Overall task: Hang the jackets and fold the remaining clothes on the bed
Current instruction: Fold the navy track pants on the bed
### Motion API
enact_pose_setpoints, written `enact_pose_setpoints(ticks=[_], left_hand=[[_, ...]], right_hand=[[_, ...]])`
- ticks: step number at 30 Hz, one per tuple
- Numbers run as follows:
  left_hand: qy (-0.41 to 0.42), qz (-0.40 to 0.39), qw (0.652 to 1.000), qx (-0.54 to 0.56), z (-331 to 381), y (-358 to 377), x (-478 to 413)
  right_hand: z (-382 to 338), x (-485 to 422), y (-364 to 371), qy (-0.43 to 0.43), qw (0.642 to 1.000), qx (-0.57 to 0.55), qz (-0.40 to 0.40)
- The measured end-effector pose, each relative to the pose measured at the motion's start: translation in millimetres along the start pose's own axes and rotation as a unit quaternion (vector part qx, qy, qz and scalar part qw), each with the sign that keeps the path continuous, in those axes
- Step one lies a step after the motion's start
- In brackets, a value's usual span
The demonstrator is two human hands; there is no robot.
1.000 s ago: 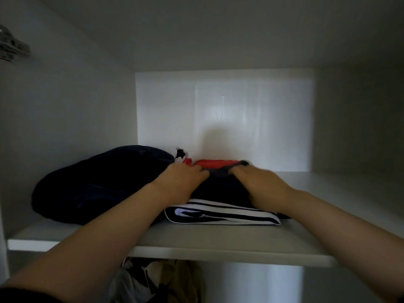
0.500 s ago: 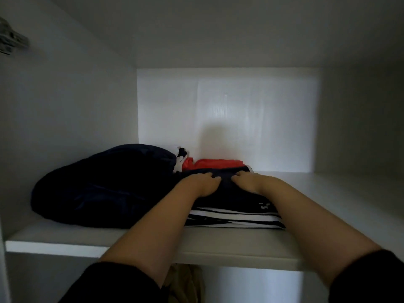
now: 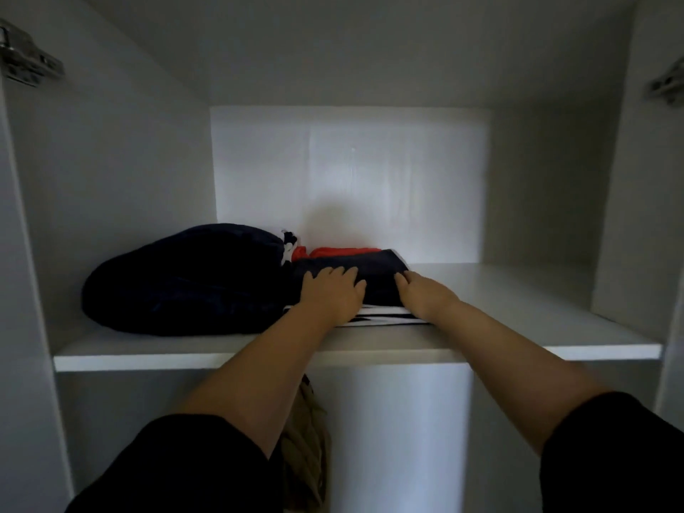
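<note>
Left hand [image 3: 333, 296] and right hand [image 3: 423, 298] now press flat, fingers uncurled, on the stack [image 3: 370, 272]; the stack appears stowed on the shelf [image 3: 518, 309].

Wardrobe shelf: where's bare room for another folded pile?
Free: right part of the shelf, between the folded stack and the right wall, front edge to back panel. Crowded: the left, filled by the dark bundle against the stack; left hand and right hand touch the stack.
</note>
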State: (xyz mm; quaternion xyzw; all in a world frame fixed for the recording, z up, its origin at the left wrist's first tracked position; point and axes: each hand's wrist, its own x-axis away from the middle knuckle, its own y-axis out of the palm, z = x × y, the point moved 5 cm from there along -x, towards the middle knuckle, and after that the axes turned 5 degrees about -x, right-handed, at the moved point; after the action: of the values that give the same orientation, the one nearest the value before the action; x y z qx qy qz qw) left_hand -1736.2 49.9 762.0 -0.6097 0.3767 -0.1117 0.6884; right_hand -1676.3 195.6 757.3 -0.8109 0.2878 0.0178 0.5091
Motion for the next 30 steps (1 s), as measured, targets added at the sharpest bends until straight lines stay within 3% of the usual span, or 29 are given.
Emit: enact_pose_setpoints(ticks=[6,11,19,24,28,30], left_hand=[[0.065,0.057,0.990,0.111,65,-13,55],[0.174,0.112,0.956,0.210,164,-12,109],[0.280,0.017,0.897,0.341,347,-28,209],[0.316,-0.012,0.859,0.403,450,-29,289],[0.270,-0.049,0.828,0.489,489,-15,347],[0.243,-0.088,0.806,0.533,493,-7,368]], right_hand=[[28,99,-51,-0.011,0.993,0.028,0.114],[72,202,-112,0.026,0.975,0.068,0.211],[148,393,-228,0.061,0.936,0.050,0.342],[179,490,-257,0.013,0.930,-0.033,0.365],[200,538,-272,-0.008,0.899,-0.146,0.412],[211,549,-273,0.015,0.901,-0.207,0.382]])
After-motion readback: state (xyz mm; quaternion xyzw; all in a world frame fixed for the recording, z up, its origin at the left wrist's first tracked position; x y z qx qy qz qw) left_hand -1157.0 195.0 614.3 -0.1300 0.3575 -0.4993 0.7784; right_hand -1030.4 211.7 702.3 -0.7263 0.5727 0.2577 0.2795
